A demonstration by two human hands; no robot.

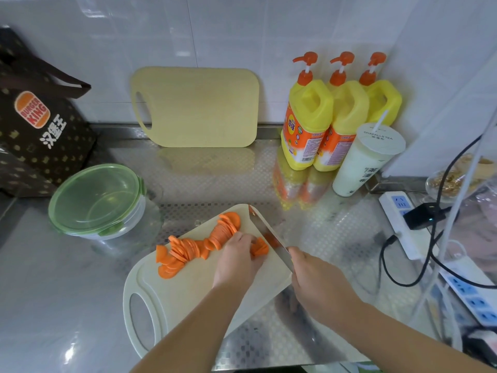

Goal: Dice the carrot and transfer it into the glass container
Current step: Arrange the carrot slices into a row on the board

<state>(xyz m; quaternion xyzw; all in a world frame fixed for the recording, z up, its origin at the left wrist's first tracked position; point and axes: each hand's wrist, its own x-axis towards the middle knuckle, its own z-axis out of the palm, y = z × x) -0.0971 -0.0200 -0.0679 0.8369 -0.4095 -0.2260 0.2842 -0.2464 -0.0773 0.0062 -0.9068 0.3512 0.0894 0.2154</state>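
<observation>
Orange carrot slices [193, 246] lie fanned across a pale cutting board [188, 289] on the steel counter. My left hand [239, 261] presses down on a small stack of slices [260, 248] at the board's right side. My right hand [317, 284] grips the handle of a cleaver [269, 235], whose blade stands just right of that stack, edge down on the board. The glass container [99, 203], with a green lid resting on it, stands to the left, beyond the board.
A second cutting board [196, 106] leans on the tiled wall. Three yellow pump bottles [338, 114] and a lidded drink cup [363, 162] stand at the back right. Power strips [403, 224] and cables lie at the right. A brown paper bag [35, 122] sits back left.
</observation>
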